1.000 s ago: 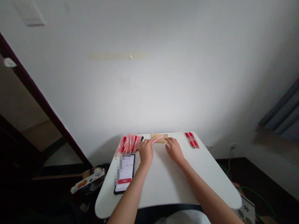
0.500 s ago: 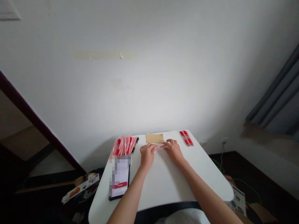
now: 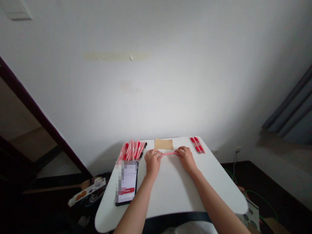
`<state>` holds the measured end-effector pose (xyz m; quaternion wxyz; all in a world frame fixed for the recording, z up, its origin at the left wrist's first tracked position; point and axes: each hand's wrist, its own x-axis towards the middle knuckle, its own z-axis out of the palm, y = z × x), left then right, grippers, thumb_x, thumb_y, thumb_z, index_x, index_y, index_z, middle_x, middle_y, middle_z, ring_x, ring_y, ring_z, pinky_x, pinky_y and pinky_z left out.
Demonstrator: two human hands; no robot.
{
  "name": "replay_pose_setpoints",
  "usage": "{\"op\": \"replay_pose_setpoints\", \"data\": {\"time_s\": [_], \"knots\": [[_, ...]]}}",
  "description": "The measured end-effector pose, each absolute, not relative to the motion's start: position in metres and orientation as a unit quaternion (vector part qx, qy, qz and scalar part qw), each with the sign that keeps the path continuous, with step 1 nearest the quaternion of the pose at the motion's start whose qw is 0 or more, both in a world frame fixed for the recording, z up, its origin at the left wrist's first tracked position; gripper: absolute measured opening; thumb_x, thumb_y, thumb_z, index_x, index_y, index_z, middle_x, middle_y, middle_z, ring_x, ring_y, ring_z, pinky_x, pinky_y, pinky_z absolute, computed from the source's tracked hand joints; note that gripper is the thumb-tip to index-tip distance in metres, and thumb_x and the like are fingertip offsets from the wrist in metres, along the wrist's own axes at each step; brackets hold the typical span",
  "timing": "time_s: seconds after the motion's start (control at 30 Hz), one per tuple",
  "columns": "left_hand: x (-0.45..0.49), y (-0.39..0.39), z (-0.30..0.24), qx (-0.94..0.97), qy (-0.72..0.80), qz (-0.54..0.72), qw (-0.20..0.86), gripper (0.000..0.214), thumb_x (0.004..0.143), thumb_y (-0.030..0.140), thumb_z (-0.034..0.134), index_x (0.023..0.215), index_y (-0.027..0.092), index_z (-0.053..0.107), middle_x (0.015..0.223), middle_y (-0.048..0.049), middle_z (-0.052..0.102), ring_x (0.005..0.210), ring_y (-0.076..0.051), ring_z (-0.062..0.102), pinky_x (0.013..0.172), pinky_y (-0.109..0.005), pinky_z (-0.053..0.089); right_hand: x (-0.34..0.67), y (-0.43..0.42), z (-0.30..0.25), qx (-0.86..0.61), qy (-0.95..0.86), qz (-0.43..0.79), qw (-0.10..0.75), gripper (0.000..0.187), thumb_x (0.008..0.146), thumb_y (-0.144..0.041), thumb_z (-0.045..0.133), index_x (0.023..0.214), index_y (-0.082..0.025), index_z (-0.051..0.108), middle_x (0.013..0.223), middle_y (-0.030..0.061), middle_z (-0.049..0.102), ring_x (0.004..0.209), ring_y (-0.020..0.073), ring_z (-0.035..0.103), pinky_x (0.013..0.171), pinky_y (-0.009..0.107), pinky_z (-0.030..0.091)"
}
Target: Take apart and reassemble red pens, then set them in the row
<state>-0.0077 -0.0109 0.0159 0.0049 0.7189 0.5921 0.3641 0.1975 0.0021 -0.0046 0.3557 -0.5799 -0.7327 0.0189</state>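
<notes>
A pink pen [image 3: 169,153] lies crosswise between my two hands, just above or on the white table. My left hand [image 3: 152,159] is closed on its left end, and my right hand [image 3: 186,158] pinches the right end. Right behind it is a tan paper rectangle [image 3: 163,144]. To the left of my left hand, a bunch of pink, red and black pens [image 3: 132,150] lies at the table's back. Beyond my right hand, several red and pink pens [image 3: 197,145] lie side by side at the back right.
A tablet or large phone [image 3: 128,183] lies at the left of the white table [image 3: 175,198], near my left forearm. The wall [image 3: 165,97] stands directly behind the table. Boxes [image 3: 252,214] and green cables [image 3: 264,195] are on the floor to the right.
My hands have spread slightly apart along the pink pen, and the pen now lies more level. The whole view has shifted a little.
</notes>
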Motion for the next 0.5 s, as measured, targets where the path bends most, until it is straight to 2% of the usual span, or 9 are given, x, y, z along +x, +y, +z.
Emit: {"op": "replay_pose_setpoints", "data": {"time_s": [0.5], "knots": [[-0.0064,-0.0121,0.0154,0.740,0.558,0.375,-0.014,0.010,0.077,0.029,0.066,0.086,0.026,0.070,0.097,-0.0017,0.067,0.104,-0.021,0.050,0.095,-0.041,0.035,0.1978,-0.0030,-0.0030,-0.551,-0.755,0.040,0.354,0.021,0.090,-0.034,0.052,0.100,-0.030,0.070,0.091,0.0058,0.062,0.093,0.0222,0.048,0.081,0.034,0.038]]}}
